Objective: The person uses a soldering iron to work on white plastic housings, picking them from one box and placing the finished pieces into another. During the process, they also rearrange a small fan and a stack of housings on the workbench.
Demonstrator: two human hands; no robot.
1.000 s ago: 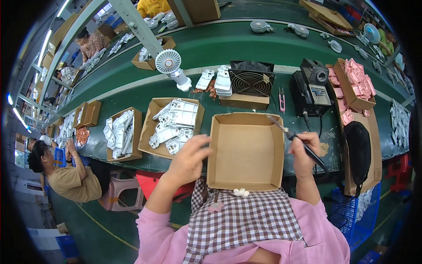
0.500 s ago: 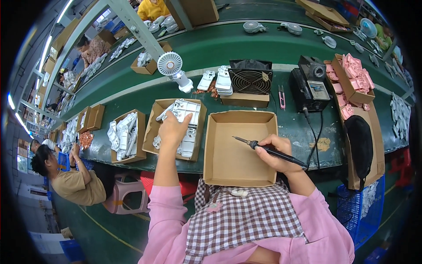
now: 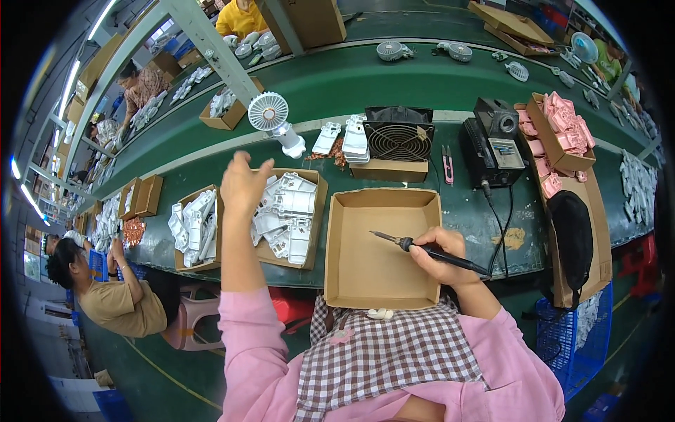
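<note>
A black-handled soldering iron (image 3: 450,259) sits in my right hand (image 3: 441,254). Its metal tip points left, over the bare bottom of a cardboard tray (image 3: 380,281) at the table's front edge. My left hand (image 3: 243,184) is raised with its fingers apart and nothing in it. It hovers at the left rim of a cardboard box (image 3: 318,211) filled with white plastic housings (image 3: 294,197). My left forearm hides part of that box. To its left stands another box (image 3: 211,266) of white plastic parts (image 3: 200,224).
A white handheld fan (image 3: 274,119), a black fume fan (image 3: 399,137), pink-handled snips (image 3: 448,164) and a soldering station (image 3: 496,137) line the back. Pink parts (image 3: 566,126) fill a box at right. The iron's cable (image 3: 501,228) hangs beside my right hand. A co-worker (image 3: 116,302) sits at left.
My left hand has left the white housings in the box and moved up and left, its fingers now spread. My right hand keeps the soldering iron nearly still over the tray.
</note>
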